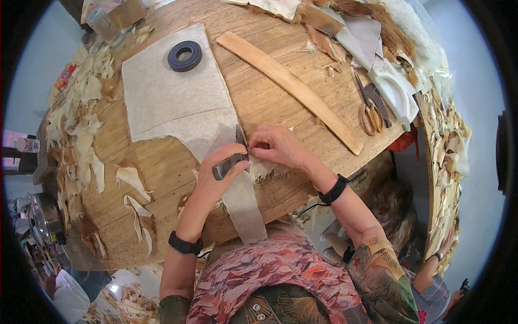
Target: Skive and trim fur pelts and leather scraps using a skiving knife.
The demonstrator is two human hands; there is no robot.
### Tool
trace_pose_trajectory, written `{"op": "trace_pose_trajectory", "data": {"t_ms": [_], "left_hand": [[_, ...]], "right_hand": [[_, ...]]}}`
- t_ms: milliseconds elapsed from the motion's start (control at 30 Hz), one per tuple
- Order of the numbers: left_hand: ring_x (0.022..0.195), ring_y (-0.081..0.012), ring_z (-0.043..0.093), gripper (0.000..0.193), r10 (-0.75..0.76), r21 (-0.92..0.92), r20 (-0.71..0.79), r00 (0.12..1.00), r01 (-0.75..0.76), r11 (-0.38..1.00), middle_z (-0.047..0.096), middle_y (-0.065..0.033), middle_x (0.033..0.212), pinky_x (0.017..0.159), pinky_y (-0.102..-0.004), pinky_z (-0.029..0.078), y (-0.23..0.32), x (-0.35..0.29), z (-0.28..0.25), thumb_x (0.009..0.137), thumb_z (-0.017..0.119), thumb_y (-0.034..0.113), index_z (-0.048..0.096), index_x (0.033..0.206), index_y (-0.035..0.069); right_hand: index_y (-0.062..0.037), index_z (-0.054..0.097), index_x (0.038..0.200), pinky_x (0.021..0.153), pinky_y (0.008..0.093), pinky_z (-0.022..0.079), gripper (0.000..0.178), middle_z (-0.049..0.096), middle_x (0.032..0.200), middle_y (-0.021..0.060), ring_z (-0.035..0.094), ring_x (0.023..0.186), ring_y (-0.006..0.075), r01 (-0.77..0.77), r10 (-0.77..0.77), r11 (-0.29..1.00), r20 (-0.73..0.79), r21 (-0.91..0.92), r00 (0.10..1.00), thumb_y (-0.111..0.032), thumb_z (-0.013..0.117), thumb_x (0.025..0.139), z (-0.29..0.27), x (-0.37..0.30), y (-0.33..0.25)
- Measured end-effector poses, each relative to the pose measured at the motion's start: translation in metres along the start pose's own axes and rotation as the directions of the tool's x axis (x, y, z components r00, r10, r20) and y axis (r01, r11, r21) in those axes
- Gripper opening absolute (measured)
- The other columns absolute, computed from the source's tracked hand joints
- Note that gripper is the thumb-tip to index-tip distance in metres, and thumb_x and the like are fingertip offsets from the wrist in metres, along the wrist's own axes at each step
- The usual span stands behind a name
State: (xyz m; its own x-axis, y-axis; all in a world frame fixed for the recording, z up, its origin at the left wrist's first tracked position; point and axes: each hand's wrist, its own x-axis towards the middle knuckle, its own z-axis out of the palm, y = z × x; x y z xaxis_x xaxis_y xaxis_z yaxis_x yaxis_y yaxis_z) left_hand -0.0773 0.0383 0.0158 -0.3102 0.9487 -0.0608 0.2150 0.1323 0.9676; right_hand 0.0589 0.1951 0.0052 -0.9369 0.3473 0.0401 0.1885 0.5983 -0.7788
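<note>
A pale grey-beige sheet, cut with a curved lower edge, lies on the wooden table, and a narrow part of it runs down over the near edge toward my lap. My left hand is closed around a dark grey, blocky tool, held at the sheet's right edge. Right beside it, my right hand has thumb and fingers pinched together at that edge. Whatever is between those fingertips is too small to make out. A dark ring-shaped weight rests flat on the sheet's far part.
A long wooden slat lies diagonally to the right. Beyond it are scissors and a white plastic piece with a handle opening. Hide scraps heap along the left edge. Fur pieces lie far right. Another person's arm shows lower right.
</note>
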Motion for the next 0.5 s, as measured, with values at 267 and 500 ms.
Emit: {"op": "trace_pose_trajectory", "data": {"t_ms": [267, 500], "left_hand": [[0.083, -0.0276, 0.055, 0.022, 0.126, 0.081, -0.083, 0.989, -0.119, 0.99, 0.056, -0.0097, 0.088, 0.075, -0.0326, 0.044, -0.004, 0.003, 0.002, 0.079, 0.067, 0.011, 0.057, 0.097, 0.006], [0.08, -0.0252, 0.053, 0.019, 0.121, 0.12, -0.012, 0.993, -0.119, 0.986, 0.056, -0.0086, 0.086, 0.073, -0.031, 0.043, 0.0, 0.005, -0.003, 0.081, 0.066, 0.014, 0.056, 0.094, 0.005]], "right_hand": [[-0.0069, 0.063, 0.084, 0.066, 0.0359, 0.047, 0.01, 0.059, 0.081, 0.0087, 0.06, 0.077, 0.0274, 0.038, -0.039, 0.999, 0.06, 0.018, 0.997, -0.013, 0.063, 0.076, 0.002, -0.007, -0.011], [-0.0048, 0.062, 0.085, 0.063, 0.0335, 0.048, 0.008, 0.058, 0.079, 0.0111, 0.06, 0.072, 0.0265, -0.007, 0.015, 0.996, -0.102, 0.086, 0.995, -0.011, 0.063, 0.079, 0.008, -0.012, -0.005]]}}
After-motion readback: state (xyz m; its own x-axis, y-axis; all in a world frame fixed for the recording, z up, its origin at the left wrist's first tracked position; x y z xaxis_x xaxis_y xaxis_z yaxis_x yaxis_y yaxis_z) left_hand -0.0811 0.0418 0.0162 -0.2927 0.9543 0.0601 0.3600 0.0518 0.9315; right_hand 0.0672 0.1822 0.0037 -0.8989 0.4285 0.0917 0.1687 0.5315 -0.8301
